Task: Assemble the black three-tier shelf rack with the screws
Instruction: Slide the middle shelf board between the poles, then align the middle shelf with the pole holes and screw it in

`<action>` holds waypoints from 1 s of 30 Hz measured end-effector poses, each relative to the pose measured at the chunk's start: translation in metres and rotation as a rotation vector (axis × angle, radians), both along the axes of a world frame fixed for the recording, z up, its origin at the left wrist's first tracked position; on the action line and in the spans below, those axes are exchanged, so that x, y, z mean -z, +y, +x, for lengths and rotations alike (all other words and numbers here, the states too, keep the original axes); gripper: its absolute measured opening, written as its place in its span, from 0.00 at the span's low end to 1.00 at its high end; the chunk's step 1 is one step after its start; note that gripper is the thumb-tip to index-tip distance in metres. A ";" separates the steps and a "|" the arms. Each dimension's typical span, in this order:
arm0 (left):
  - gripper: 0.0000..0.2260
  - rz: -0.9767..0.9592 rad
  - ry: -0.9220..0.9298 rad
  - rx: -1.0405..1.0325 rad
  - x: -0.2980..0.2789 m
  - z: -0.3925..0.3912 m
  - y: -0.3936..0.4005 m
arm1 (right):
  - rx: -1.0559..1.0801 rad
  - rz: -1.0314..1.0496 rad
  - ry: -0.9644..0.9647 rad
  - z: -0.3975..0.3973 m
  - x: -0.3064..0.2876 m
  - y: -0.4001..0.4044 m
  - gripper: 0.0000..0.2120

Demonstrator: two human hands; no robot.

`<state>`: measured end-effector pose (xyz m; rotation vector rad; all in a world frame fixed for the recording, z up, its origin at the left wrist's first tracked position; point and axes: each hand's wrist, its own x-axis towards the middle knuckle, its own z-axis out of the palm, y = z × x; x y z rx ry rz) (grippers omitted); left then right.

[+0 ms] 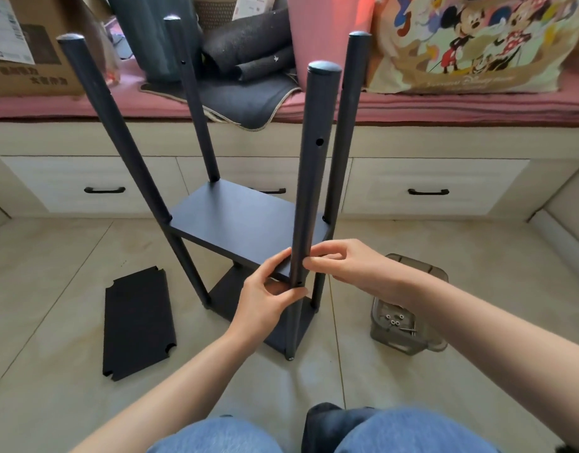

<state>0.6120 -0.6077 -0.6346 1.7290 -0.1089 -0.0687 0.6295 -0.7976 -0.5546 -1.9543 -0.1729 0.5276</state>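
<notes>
The black shelf rack (239,220) stands on the tiled floor with several round posts and two boards fitted, one low and one at mid height. My left hand (268,289) grips the near post (311,191) at the corner of the middle board. My right hand (343,259) pinches something small against the right side of that post; the item itself is hidden by the fingers. A loose black shelf board (139,322) lies flat on the floor to the left. Screws (394,320) lie in a clear plastic container (409,341) to the right.
A window seat with drawers (428,191) and a pink cushion (477,106) runs behind the rack. It bears a cardboard box (26,50), dark rolled fabric (248,44) and a cartoon-print bag (477,40). My knees in jeans (412,433) fill the bottom edge.
</notes>
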 end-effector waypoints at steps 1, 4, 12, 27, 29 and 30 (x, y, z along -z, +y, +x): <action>0.28 0.000 -0.005 -0.001 0.000 0.000 -0.001 | 0.030 0.001 0.005 0.000 0.002 -0.006 0.14; 0.29 0.007 -0.002 -0.019 0.001 0.002 -0.004 | 0.136 0.019 0.026 0.001 0.013 -0.038 0.13; 0.25 0.009 0.017 -0.061 0.003 0.010 -0.012 | 0.263 -0.630 0.126 -0.014 0.144 -0.129 0.25; 0.28 -0.003 0.014 -0.086 0.006 0.012 -0.015 | -0.056 -0.695 0.001 -0.048 0.221 -0.104 0.16; 0.27 -0.005 0.017 -0.086 0.006 0.012 -0.014 | -0.094 -0.672 -0.001 -0.054 0.221 -0.096 0.13; 0.26 -0.003 0.020 -0.087 0.006 0.011 -0.014 | -0.106 -0.661 0.002 -0.056 0.220 -0.092 0.12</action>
